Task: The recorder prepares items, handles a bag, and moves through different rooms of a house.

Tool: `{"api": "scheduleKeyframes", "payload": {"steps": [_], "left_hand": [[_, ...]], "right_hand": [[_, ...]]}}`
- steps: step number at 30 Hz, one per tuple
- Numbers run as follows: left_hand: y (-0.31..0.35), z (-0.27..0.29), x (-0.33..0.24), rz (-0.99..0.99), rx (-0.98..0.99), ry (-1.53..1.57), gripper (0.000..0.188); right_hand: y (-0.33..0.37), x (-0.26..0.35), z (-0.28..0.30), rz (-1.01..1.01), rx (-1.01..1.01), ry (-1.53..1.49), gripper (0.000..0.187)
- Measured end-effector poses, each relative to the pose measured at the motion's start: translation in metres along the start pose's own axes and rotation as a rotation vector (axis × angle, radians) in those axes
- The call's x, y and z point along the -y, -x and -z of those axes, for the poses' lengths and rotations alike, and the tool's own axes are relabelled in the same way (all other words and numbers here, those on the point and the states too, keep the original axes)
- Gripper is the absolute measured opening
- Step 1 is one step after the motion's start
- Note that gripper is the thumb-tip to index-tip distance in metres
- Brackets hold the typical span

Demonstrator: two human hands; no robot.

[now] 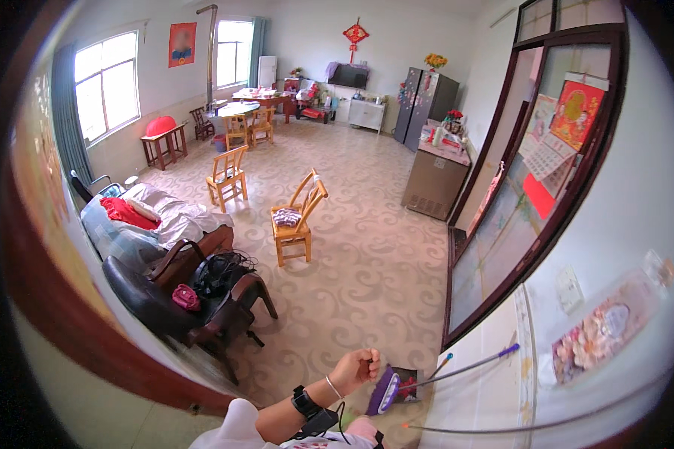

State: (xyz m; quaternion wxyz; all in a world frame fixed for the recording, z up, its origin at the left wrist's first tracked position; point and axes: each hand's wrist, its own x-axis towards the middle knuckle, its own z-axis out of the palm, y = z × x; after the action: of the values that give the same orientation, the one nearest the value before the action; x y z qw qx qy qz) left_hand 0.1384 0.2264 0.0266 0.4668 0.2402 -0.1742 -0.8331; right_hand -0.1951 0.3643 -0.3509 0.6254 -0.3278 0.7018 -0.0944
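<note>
Left hand [358,372], loosely clenched on nothing visible, hovers just left of the purple broom [384,391], so a careless swing could topple it; can't tell right hand's state.

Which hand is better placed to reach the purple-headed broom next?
Probably the left: the left hand is out in front, appearing close to the broom's purple head, whereas the right hand can't be made out in this view.
</note>
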Motion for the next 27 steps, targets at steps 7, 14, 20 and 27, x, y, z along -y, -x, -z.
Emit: {"api": "scheduleKeyframes", "payload": {"steps": [7, 14, 20, 27], "left_hand": [[-0.104, 0.038, -0.052, -0.084, -0.148, 0.178, 0.009], [-0.18, 0.053, -0.142, -0.404, -0.477, 0.135, 0.014], [-0.265, 0.097, -0.184, -0.447, -0.559, 0.174, 0.014], [-0.453, 0.11, -0.299, -0.223, -0.381, 0.26, 0.012]], "right_hand": [[-0.107, 0.109, 0.065, -0.01, 0.087, 0.16, 0.026], [-0.297, 0.259, 0.2, 0.547, 0.42, 1.101, 0.029], [-0.341, 0.475, 0.16, 0.237, -0.008, 0.188, 0.015], [-0.469, 0.443, 0.198, 0.455, 0.066, 0.587, 0.024]]}}
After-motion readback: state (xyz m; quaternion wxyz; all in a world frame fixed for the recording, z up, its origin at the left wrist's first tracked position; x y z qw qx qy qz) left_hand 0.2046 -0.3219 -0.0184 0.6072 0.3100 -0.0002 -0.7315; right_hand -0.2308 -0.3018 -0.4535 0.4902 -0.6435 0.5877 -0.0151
